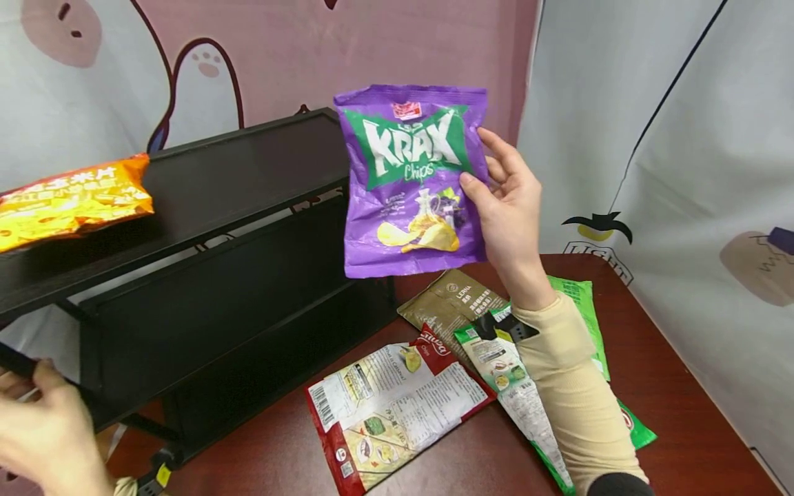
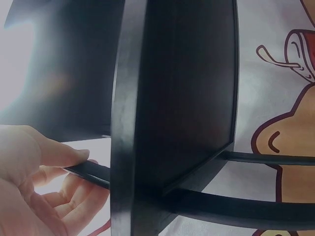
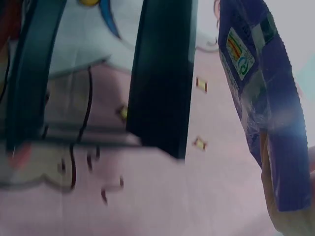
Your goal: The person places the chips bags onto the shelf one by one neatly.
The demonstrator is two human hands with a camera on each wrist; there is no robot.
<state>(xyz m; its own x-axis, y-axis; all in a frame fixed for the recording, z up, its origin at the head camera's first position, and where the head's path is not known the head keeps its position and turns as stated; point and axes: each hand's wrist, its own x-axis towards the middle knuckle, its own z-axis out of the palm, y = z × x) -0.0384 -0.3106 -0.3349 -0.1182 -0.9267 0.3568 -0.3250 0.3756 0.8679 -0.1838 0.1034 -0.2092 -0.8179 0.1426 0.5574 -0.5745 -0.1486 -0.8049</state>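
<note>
A purple bag of Krax chips (image 1: 412, 180) is held up in front of the black shelf rack (image 1: 248, 162), its printed face toward the head view. My right hand (image 1: 510, 203) pinches the bag by its right edge, thumb in front and fingers behind. In the right wrist view the chip bag (image 3: 266, 93) appears edge-on. At the lower left my left hand (image 1: 46, 420) grips a thin black bar of the rack; in the left wrist view thumb and fingers wrap round this bar (image 2: 91, 173). An orange snack bag (image 1: 77, 200) lies on the top shelf at the left.
On the brown table (image 1: 695, 413) lie a red-and-white chip bag (image 1: 397, 406), a brown packet (image 1: 449, 303), a green-and-white bag (image 1: 511, 386) and a bright green bag (image 1: 577, 303), partly behind my right forearm. A printed cloth (image 1: 422, 41) hangs behind the rack.
</note>
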